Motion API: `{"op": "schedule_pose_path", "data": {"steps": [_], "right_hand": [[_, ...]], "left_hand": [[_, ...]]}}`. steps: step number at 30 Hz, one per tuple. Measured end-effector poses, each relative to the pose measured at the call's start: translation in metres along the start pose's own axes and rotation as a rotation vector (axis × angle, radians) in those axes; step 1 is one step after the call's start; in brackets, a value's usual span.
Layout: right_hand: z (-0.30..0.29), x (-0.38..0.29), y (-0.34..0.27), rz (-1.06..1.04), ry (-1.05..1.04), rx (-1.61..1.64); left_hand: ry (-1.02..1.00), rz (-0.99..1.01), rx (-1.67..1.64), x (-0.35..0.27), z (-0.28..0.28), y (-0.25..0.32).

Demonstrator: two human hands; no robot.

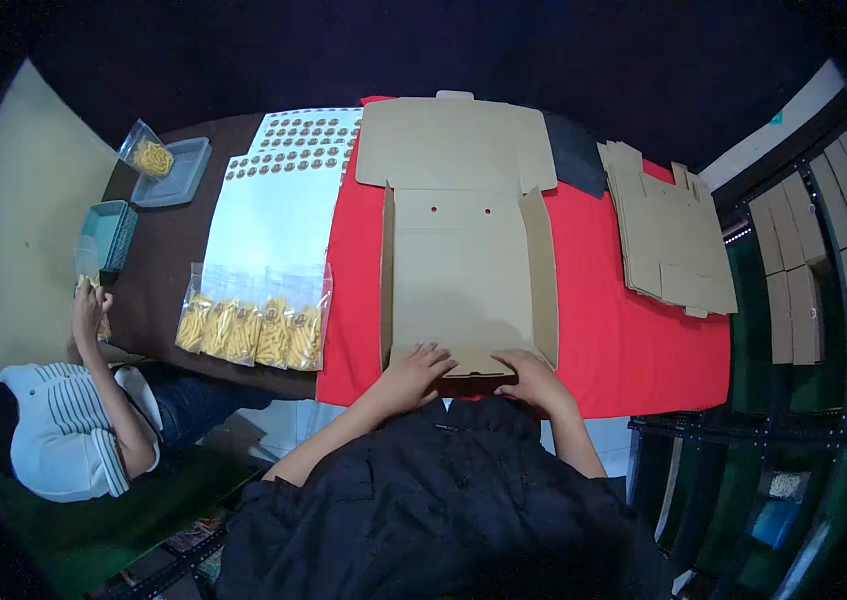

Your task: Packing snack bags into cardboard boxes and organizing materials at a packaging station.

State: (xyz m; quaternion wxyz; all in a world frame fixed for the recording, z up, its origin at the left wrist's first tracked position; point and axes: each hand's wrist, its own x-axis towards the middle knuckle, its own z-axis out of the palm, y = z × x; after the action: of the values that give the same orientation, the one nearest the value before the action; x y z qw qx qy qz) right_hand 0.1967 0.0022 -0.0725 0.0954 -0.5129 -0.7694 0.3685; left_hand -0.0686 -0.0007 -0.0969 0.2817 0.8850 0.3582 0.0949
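Note:
Straight before me an unlidded brown cardboard box [461,277] lies on a red cloth [588,262]. Its side walls stand up, and its lid panel [438,142] is folded back flat beyond the far end. Two small red holes show in the floor of the box. My left hand [414,373] rests with spread fingers on the box's near wall, towards its left corner. On the same wall, nearer the right corner, lies my right hand [532,379], thumb and fingers apart. Neither hand grips anything that I can see.
Flattened cardboard boxes [671,232] are stacked at right, beside a dark sheet [575,154]. At left, clear bags of yellow snack sticks [251,330] lie by sticker sheets [273,217]. A person [78,420] holds a bag [86,262] near a teal basket [108,232] and plastic tray [176,176].

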Motion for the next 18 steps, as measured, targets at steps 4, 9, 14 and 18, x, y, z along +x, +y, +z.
{"op": "schedule_pose_path", "data": {"steps": [4,9,14,18], "right_hand": [[0.014,0.009,0.018,0.210,-0.099,-0.278],[0.014,0.017,0.023,0.241,-0.156,-0.273],[0.016,0.023,0.030,0.341,-0.253,-0.275],[0.017,0.027,0.032,0.321,-0.335,-0.248]], "left_hand": [[-0.057,-0.237,-0.012,0.009,0.010,-0.008],[-0.077,-0.245,-0.032,0.011,0.022,-0.019],[-0.262,-0.377,-0.118,0.019,0.011,-0.014],[-0.219,-0.345,-0.098,0.019,0.022,-0.025]]}}
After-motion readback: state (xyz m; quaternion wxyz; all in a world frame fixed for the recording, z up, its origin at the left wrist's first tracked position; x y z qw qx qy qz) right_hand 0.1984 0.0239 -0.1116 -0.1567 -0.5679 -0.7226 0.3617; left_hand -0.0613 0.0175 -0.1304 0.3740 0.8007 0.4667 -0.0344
